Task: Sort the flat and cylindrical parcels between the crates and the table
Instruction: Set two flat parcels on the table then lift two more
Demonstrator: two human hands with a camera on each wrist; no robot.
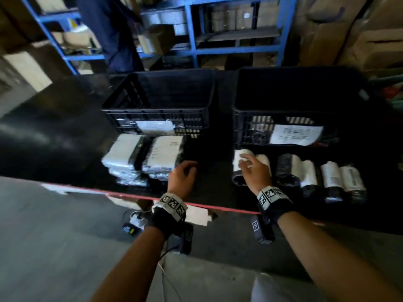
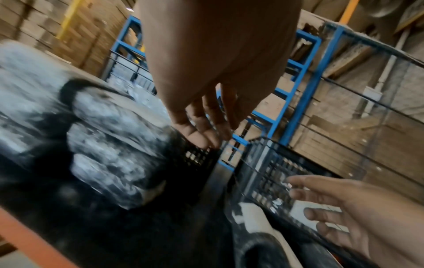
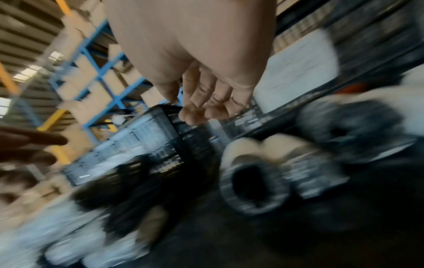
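Observation:
On the black table (image 1: 65, 131), two stacks of flat white-labelled parcels (image 1: 152, 158) lie in front of the left black crate (image 1: 157, 114), which also holds flat parcels. A row of several cylindrical parcels (image 1: 309, 175) lies in front of the right crate (image 1: 248, 127). My left hand (image 1: 185, 173) hovers just right of the flat stacks (image 2: 110, 154), fingers (image 2: 201, 134) loosely curled and empty. My right hand (image 1: 253, 168) is spread over the leftmost roll (image 1: 237, 171). In the blurred right wrist view its fingers (image 3: 206, 108) hang above that roll (image 3: 286, 150) without gripping it.
A handwritten paper label (image 1: 294, 135) hangs on the right crate's front. The table's red front edge (image 1: 218, 207) runs just behind my wrists. Blue shelving (image 1: 194, 29) with cardboard boxes stands behind the table, and a person in dark clothes (image 1: 109, 29) stands at the back left.

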